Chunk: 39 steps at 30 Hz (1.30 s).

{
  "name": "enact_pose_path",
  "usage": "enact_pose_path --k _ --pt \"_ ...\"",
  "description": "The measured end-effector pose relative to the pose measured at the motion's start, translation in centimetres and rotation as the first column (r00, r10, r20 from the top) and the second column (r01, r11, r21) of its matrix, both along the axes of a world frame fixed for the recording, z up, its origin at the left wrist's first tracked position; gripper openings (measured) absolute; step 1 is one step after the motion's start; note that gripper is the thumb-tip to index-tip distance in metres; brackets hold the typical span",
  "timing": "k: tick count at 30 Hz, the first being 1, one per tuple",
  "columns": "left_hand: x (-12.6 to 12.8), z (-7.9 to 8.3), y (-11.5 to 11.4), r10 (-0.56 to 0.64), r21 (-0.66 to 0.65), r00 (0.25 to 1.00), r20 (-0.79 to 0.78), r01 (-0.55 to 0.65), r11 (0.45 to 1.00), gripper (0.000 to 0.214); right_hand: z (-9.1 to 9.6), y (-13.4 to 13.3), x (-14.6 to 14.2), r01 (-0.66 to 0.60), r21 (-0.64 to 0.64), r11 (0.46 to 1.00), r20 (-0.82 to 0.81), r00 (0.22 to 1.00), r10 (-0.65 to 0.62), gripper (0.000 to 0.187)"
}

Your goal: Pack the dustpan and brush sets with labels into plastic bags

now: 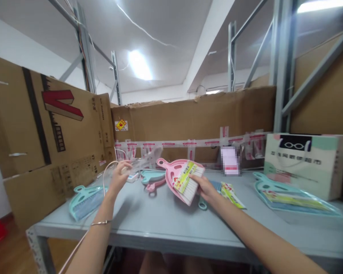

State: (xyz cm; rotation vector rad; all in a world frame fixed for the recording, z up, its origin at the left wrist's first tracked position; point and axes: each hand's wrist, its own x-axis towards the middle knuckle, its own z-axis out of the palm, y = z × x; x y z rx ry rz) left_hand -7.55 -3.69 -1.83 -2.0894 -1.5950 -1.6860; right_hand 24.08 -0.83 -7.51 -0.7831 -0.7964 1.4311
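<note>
My right hand (204,187) grips a pink dustpan (171,173) with a white-bristled brush (193,186) nested in it and a yellow-green label card (185,177) across the front. The set is raised over the table. To its left, my left hand (121,176) pinches a clear plastic bag (147,159), which stretches toward the dustpan's handle. Behind the hands lie a teal dustpan piece (153,176) and a pink handled piece (156,184). Right of the pink set, a label card (231,195) lies beside a blue-bristled brush, partly hidden by my right hand.
A teal dustpan set (85,201) lies at the table's left, and a bagged one (291,198) at the right. A printed carton (303,163) stands behind it. Cardboard walls (171,121) edge the grey table (148,228). A phone-like screen (230,160) leans at the back.
</note>
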Motion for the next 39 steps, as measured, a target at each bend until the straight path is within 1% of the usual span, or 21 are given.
enact_pose_path --k 1,3,5,6,8,10,12,13,15,17,19,21,22,23,25,28,31,33,36,38,39 --pt "0.4 -1.1 0.3 -0.022 -0.009 0.996 -0.091 0.022 1.000 0.008 0.1 -0.1 0.4 0.034 -0.015 0.999 -0.008 0.999 -0.034 0.020" --pt "1.1 -3.2 0.8 -0.090 -0.043 0.958 -0.273 0.081 0.996 0.016 0.1 -0.6 1.3 0.089 -0.027 0.996 -0.020 0.996 -0.089 0.021" --pt "1.4 -4.6 1.1 -0.168 -0.113 0.888 -0.427 0.132 0.985 0.029 -0.2 -1.4 2.4 0.117 -0.033 0.993 -0.037 0.992 -0.119 0.025" --pt "1.5 -5.1 1.1 -0.192 -0.151 0.857 -0.478 0.136 0.979 0.038 -0.5 -2.0 2.9 0.133 -0.035 0.991 -0.051 0.990 -0.134 0.029" --pt "1.6 -5.4 0.9 -0.201 -0.201 0.832 -0.517 0.111 0.973 0.054 -1.2 -3.3 4.0 0.179 -0.037 0.983 -0.088 0.979 -0.182 0.037" --pt "1.8 -5.3 0.3 -0.181 -0.198 0.858 -0.481 0.095 0.976 0.059 -1.7 -5.0 4.8 0.225 -0.055 0.973 -0.122 0.965 -0.230 0.040" --pt "2.4 -5.1 -0.5 -0.188 -0.168 0.886 -0.423 0.127 0.977 0.050 -2.1 -6.9 5.1 0.254 -0.092 0.963 -0.148 0.953 -0.265 0.037" --pt "3.0 -5.0 -1.0 -0.204 -0.157 0.884 -0.420 0.150 0.976 0.041 -2.3 -7.8 5.0 0.261 -0.116 0.958 -0.155 0.948 -0.277 0.035" --pt "4.4 -5.0 -2.1 -0.214 -0.152 0.843 -0.493 0.158 0.976 0.029 -2.5 -9.9 4.6 0.271 -0.158 0.949 -0.160 0.942 -0.295 0.031" --pt "5.9 -5.1 -2.9 -0.166 -0.157 0.773 -0.613 0.087 0.984 0.034 -2.6 -12.0 4.0 0.262 -0.180 0.948 -0.152 0.945 -0.290 0.032" --pt "7.3 -5.3 -3.3 -0.088 -0.155 0.700 -0.709 -0.033 0.987 0.034 -2.8 -14.1 3.3 0.231 -0.197 0.953 -0.147 0.954 -0.262 0.037" --pt "8.2 -5.5 -3.3 -0.044 -0.155 0.635 -0.771 -0.120 0.981 0.023 -3.1 -15.9 2.7 0.204 -0.212 0.956 -0.143 0.961 -0.236 0.042" --pt "8.5 -5.7 -3.3 -0.036 -0.150 0.613 -0.790 -0.135 0.979 0.017 -3.3 -16.7 2.4 0.195 -0.217 0.956 -0.140 0.963 -0.228 0.044" --pt "8.8 -5.9 -3.3 -0.026 -0.137 0.606 -0.795 -0.139 0.981 0.015 -3.5 -17.4 2.2 0.192 -0.219 0.957 -0.135 0.965 -0.225 0.046" --pt "9.2 -6.5 -3.4 0.006 -0.092 0.640 -0.768 -0.120 0.988 0.016 -4.0 -18.6 1.9 0.190 -0.212 0.959 -0.125 0.968 -0.219 0.048" --pt "9.9 -7.5 -4.2 0.050 -0.031 0.730 -0.682 -0.097 0.995 0.014 -5.1 -19.7 1.3 0.189 -0.226 0.956 -0.097 0.972 -0.215 0.049" --pt "10.7 -8.2 -5.7 0.095 -0.026 0.791 -0.605 -0.138 0.990 0.014 -6.3 -20.3 0.6 0.155 -0.229 0.961 -0.069 0.982 -0.175 0.048" --pt "11.1 -8.4 -6.6 0.129 -0.037 0.824 -0.551 -0.178 0.983 0.017 -6.9 -20.4 0.3 0.129 -0.216 0.968 -0.069 0.987 -0.147 0.047" --pt "11.4 -8.3 -7.7 0.178 -0.036 0.873 -0.454 -0.217 0.975 0.019 -7.2 -20.4 0.1 0.142 -0.215 0.966 -0.067 0.985 -0.160 0.046" --pt "11.5 -8.2 -8.4 0.200 -0.005 0.892 -0.406 -0.220 0.975 0.020 -7.1 -20.5 0.1 0.155 -0.226 0.962 -0.055 0.984 -0.172 0.046" --pt "11.5 -8.3 -8.7 0.192 0.020 0.895 -0.403 -0.201 0.979 0.021 -7.0 -20.5 0.1 0.160 -0.233 0.959 -0.054 0.983 -0.176 0.046"
